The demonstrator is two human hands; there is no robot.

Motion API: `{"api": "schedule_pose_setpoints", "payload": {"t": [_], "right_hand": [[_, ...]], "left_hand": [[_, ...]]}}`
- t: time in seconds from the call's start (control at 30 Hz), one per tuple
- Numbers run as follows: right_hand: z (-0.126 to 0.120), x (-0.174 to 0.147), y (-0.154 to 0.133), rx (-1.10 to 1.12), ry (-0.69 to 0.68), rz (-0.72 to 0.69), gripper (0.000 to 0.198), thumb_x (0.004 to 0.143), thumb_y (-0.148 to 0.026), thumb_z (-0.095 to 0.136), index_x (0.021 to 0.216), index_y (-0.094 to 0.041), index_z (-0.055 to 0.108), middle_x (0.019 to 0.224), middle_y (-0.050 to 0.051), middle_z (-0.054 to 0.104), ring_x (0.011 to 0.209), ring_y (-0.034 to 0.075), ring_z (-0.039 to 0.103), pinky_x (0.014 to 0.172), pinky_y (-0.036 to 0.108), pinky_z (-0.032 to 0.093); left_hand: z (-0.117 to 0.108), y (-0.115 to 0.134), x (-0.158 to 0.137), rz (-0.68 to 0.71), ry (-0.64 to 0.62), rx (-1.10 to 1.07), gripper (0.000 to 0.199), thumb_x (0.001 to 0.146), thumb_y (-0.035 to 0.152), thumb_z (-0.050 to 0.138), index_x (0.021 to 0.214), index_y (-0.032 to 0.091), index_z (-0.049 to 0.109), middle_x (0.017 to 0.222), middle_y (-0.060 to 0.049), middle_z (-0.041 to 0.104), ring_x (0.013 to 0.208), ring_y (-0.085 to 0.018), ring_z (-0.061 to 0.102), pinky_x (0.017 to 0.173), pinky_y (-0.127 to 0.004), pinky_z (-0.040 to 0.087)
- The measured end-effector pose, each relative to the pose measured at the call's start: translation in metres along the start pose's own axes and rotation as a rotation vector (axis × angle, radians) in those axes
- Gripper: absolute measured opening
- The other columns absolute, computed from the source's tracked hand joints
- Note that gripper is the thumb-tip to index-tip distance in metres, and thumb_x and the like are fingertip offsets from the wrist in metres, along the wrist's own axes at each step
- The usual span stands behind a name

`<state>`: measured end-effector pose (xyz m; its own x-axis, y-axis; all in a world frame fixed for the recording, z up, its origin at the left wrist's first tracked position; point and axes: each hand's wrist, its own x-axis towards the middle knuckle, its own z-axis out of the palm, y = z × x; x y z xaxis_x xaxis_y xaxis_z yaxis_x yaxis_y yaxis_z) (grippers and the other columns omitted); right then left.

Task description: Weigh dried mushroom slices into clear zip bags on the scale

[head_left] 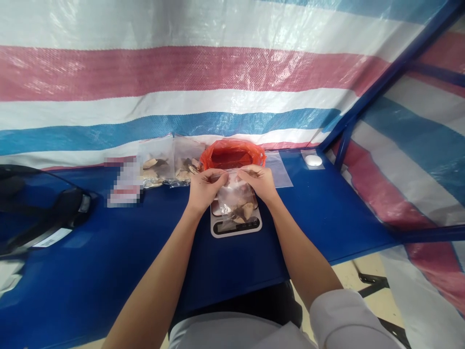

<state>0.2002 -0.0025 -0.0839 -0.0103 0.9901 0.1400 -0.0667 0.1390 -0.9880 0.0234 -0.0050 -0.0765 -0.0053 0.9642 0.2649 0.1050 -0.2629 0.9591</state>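
Observation:
A clear zip bag with brownish-beige dried slices in its lower part hangs between my hands. My left hand pinches its top edge at the left, thumb against fingers. At the right of the same edge, my right hand is closed in a pinch too. Below the bag is a white kitchen scale, its dark display partly covered; I cannot tell whether the bag touches it. Just behind my hands stands an open red plastic bag, whose contents are hidden.
Two filled clear bags, a left one and a right one, stand left of the red bag. A flat clear bag lies to its right. Farther right is a white case. A black object occupies the blue table's left side.

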Motion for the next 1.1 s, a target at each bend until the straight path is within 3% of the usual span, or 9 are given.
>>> {"api": "schedule_pose_setpoints", "payload": {"t": [0.3, 0.47, 0.8, 1.1], "right_hand": [[0.006, -0.003, 0.002, -0.061, 0.035, -0.100, 0.019, 0.071, -0.039, 0.078, 0.075, -0.021, 0.076, 0.066, 0.001, 0.073, 0.060, 0.017, 0.067, 0.052, 0.028, 0.057], [0.005, -0.003, 0.003, -0.060, 0.013, -0.062, 0.024, 0.069, -0.043, 0.080, 0.078, -0.021, 0.076, 0.074, 0.002, 0.076, 0.065, 0.018, 0.069, 0.052, 0.028, 0.057], [0.006, -0.003, 0.001, -0.025, 0.009, 0.002, 0.030, 0.069, -0.049, 0.081, 0.080, -0.023, 0.073, 0.071, 0.000, 0.073, 0.063, 0.017, 0.067, 0.052, 0.028, 0.058], [0.007, -0.003, -0.001, -0.063, 0.050, -0.047, 0.025, 0.074, -0.046, 0.078, 0.079, -0.021, 0.076, 0.068, 0.001, 0.072, 0.055, 0.014, 0.060, 0.048, 0.028, 0.056]], "left_hand": [[0.004, 0.001, -0.002, -0.048, 0.015, -0.048, 0.033, 0.064, 0.046, 0.086, 0.078, 0.016, 0.080, 0.073, -0.007, 0.077, 0.066, -0.019, 0.069, 0.065, -0.029, 0.057], [0.001, 0.001, -0.004, -0.060, 0.012, -0.064, 0.032, 0.063, 0.044, 0.086, 0.077, 0.016, 0.080, 0.075, -0.007, 0.078, 0.065, -0.019, 0.069, 0.065, -0.029, 0.057], [-0.006, -0.003, -0.004, -0.017, 0.030, -0.061, 0.022, 0.068, 0.038, 0.080, 0.072, 0.017, 0.077, 0.064, -0.004, 0.074, 0.057, -0.017, 0.065, 0.058, -0.027, 0.055], [-0.005, -0.002, -0.002, -0.029, 0.053, -0.120, 0.026, 0.069, 0.042, 0.082, 0.070, 0.017, 0.078, 0.063, -0.004, 0.073, 0.057, -0.016, 0.065, 0.058, -0.027, 0.055]]}}
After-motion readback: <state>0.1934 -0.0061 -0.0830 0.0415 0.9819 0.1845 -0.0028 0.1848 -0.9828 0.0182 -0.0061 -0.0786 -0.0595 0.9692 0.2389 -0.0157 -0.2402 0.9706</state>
